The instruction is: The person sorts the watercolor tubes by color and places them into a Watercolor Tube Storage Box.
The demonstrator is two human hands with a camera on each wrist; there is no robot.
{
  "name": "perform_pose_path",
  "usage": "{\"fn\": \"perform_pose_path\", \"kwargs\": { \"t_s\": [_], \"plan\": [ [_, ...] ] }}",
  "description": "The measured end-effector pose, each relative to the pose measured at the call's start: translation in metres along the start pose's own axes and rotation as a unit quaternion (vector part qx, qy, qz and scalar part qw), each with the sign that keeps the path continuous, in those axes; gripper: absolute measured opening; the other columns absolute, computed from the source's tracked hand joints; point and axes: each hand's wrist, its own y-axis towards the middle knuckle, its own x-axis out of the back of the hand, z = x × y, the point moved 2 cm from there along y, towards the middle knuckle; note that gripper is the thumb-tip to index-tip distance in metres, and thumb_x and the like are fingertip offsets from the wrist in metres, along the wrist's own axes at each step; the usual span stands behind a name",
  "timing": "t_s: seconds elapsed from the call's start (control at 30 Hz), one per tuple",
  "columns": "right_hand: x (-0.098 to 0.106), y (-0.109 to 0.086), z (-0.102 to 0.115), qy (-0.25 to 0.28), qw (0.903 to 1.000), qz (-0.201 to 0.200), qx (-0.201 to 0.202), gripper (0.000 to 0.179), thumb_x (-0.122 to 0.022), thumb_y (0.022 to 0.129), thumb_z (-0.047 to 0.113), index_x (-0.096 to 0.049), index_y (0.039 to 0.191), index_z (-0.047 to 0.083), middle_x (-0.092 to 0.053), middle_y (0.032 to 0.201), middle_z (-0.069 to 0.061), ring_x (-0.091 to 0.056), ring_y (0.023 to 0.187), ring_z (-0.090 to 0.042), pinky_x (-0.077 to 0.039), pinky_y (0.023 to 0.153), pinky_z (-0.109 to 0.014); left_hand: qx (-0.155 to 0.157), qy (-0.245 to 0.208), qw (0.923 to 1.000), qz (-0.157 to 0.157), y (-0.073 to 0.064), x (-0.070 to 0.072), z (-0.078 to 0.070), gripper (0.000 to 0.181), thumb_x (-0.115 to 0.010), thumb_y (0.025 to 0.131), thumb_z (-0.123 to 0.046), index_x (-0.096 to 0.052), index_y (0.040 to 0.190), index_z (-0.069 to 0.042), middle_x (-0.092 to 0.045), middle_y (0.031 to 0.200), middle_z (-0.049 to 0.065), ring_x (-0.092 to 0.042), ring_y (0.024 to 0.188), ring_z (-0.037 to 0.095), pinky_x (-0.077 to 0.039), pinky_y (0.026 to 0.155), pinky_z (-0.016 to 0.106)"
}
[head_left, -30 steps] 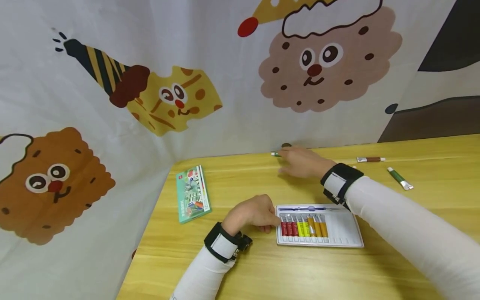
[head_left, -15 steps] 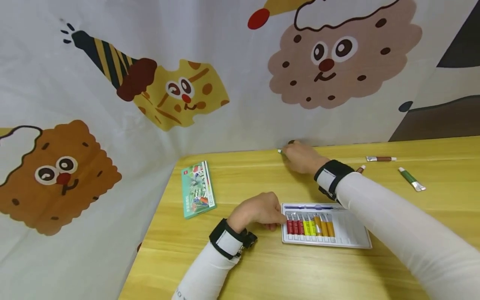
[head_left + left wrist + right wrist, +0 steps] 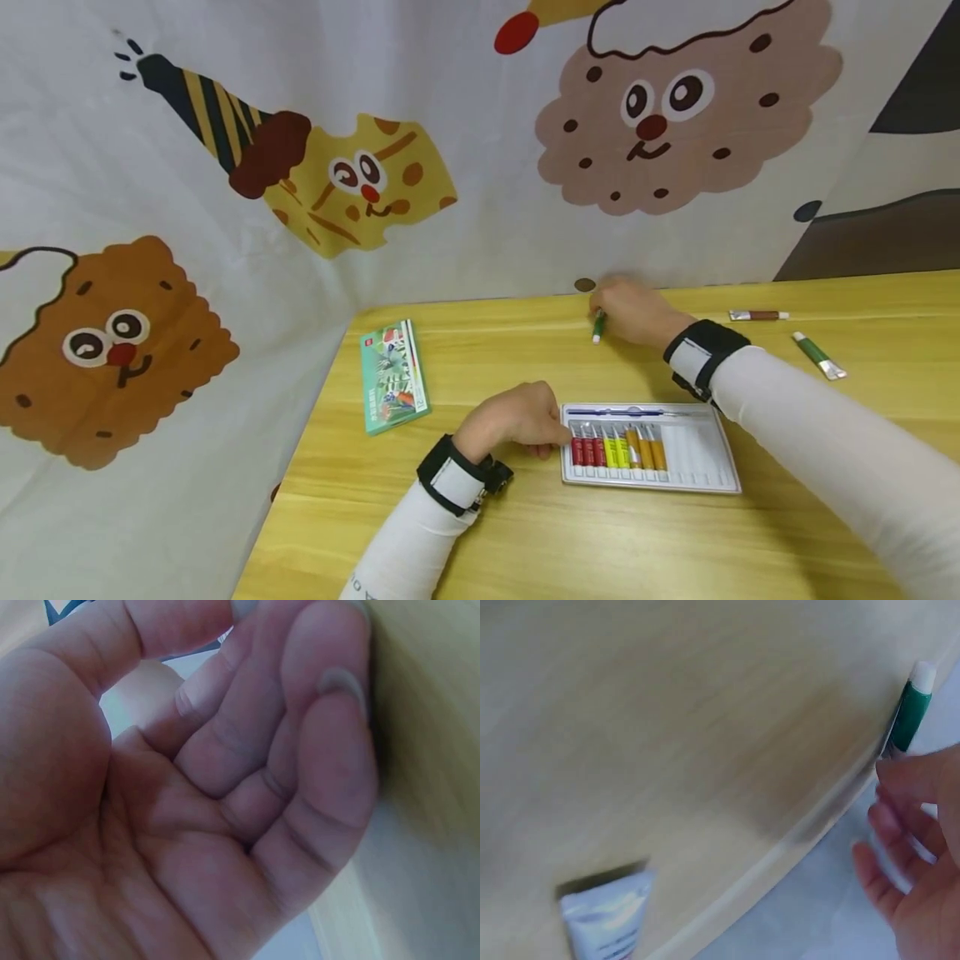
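Observation:
My right hand (image 3: 633,310) pinches a green paint tube (image 3: 598,327) by its crimped end near the table's back edge. The tube's white cap points toward me; in the right wrist view the green tube (image 3: 910,716) sticks out past the thumb and fingertips. My left hand (image 3: 513,417) grips the left rim of a white plastic tray (image 3: 701,450) with thumb and forefinger, the other fingers curled in beneath. Red tubes (image 3: 588,452), yellow tubes (image 3: 617,452) and ochre tubes (image 3: 652,454) lie side by side in the tray's left part. A blue paintbrush (image 3: 615,412) fills its top slot.
A teal paint box (image 3: 393,379) lies at the table's left. To the right are a brown paint tube (image 3: 759,316) and another green tube (image 3: 819,356). A cartoon-printed cloth (image 3: 495,242) hangs behind the table's back edge.
My right hand has picked up the green tube, turned its cap toward me and shifted a little right. A brown tube glimpsed beside the right wrist is now hidden. My left hand stays on the tray.

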Motion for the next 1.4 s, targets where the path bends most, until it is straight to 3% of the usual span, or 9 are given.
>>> {"fn": "perform_pose_path", "kwargs": {
  "t_s": [0.07, 0.17, 0.3, 0.47, 0.8, 0.93, 1.17, 1.4],
  "plan": [
    [0.002, -0.002, -0.005, 0.007, 0.9994, -0.005, -0.034, 0.002, -0.072, 0.092, -0.003, -0.074, 0.093, -0.003, -0.070, 0.088, -0.013, -0.064, 0.085, -0.032, -0.055, 0.083, -0.048, -0.001, 0.000, 1.0000, -0.002, -0.001, 0.000, 0.000, 0.033, -0.074, 0.093, -0.013, -0.072, 0.062, -0.003, -0.068, 0.059, 0.006, -0.060, 0.049, 0.016, -0.041, 0.047, 0.025],
    [0.004, -0.004, -0.009, 0.040, 0.9933, 0.005, -0.108, 0.017, -0.068, 0.097, 0.007, -0.068, 0.081, 0.000, -0.061, 0.078, -0.011, -0.057, 0.075, -0.028, -0.051, 0.069, -0.043, -0.001, 0.002, 1.0000, -0.003, -0.001, 0.000, 0.000, 0.033, -0.074, 0.094, -0.014, -0.072, 0.062, -0.004, -0.068, 0.058, 0.006, -0.060, 0.049, 0.015, -0.041, 0.047, 0.025],
    [0.004, -0.007, -0.009, 0.104, 0.9763, 0.030, -0.187, 0.042, -0.068, 0.098, 0.024, -0.056, 0.062, 0.008, -0.046, 0.060, -0.004, -0.047, 0.056, -0.022, -0.034, 0.051, -0.033, 0.001, 0.002, 1.0000, -0.002, -0.001, 0.000, 0.001, 0.034, -0.074, 0.094, -0.013, -0.071, 0.062, -0.004, -0.068, 0.058, 0.005, -0.061, 0.049, 0.015, -0.042, 0.047, 0.025],
    [0.004, -0.008, -0.001, 0.153, 0.9549, 0.066, -0.246, 0.053, -0.074, 0.093, 0.043, -0.052, 0.057, 0.012, -0.039, 0.053, 0.002, -0.043, 0.049, -0.017, -0.027, 0.048, -0.029, -0.003, 0.008, 1.0000, -0.002, 0.000, 0.000, 0.000, 0.034, -0.074, 0.094, -0.013, -0.071, 0.062, -0.004, -0.068, 0.058, 0.005, -0.061, 0.049, 0.015, -0.043, 0.048, 0.025],
    [0.006, -0.006, 0.010, 0.145, 0.9530, 0.076, -0.255, 0.035, -0.077, 0.094, 0.029, -0.065, 0.074, 0.004, -0.053, 0.063, -0.005, -0.051, 0.058, -0.022, -0.034, 0.053, -0.031, 0.000, 0.016, 0.9999, -0.001, 0.001, 0.001, 0.000, 0.034, -0.074, 0.093, -0.015, -0.072, 0.062, -0.004, -0.068, 0.058, 0.005, -0.060, 0.049, 0.015, -0.042, 0.047, 0.025],
    [0.006, -0.004, 0.006, 0.158, 0.9520, 0.077, -0.251, 0.029, -0.075, 0.092, 0.020, -0.065, 0.071, 0.003, -0.056, 0.061, -0.006, -0.052, 0.057, -0.022, -0.035, 0.053, -0.031, -0.001, 0.016, 0.9999, -0.003, 0.000, 0.002, 0.000, 0.033, -0.074, 0.093, -0.014, -0.072, 0.062, -0.003, -0.069, 0.058, 0.006, -0.060, 0.049, 0.015, -0.042, 0.047, 0.025],
    [0.003, -0.007, -0.003, 0.217, 0.9370, 0.103, -0.253, 0.030, -0.080, 0.090, 0.019, -0.069, 0.070, -0.001, -0.052, 0.055, -0.003, -0.047, 0.051, -0.017, -0.034, 0.052, -0.029, 0.003, 0.010, 0.9999, 0.003, -0.001, 0.001, -0.001, 0.032, -0.074, 0.093, -0.013, -0.071, 0.063, -0.004, -0.069, 0.059, 0.005, -0.062, 0.050, 0.016, -0.045, 0.049, 0.026],
    [-0.003, -0.009, -0.005, 0.227, 0.9277, 0.103, -0.278, 0.032, -0.082, 0.090, 0.024, -0.068, 0.077, -0.003, -0.054, 0.063, -0.006, -0.050, 0.055, -0.019, -0.037, 0.054, -0.030, 0.006, 0.013, 0.9999, 0.001, -0.001, 0.000, -0.001, 0.031, -0.073, 0.093, -0.013, -0.071, 0.063, -0.004, -0.069, 0.060, 0.005, -0.062, 0.051, 0.015, -0.047, 0.049, 0.026]
  ]
}}
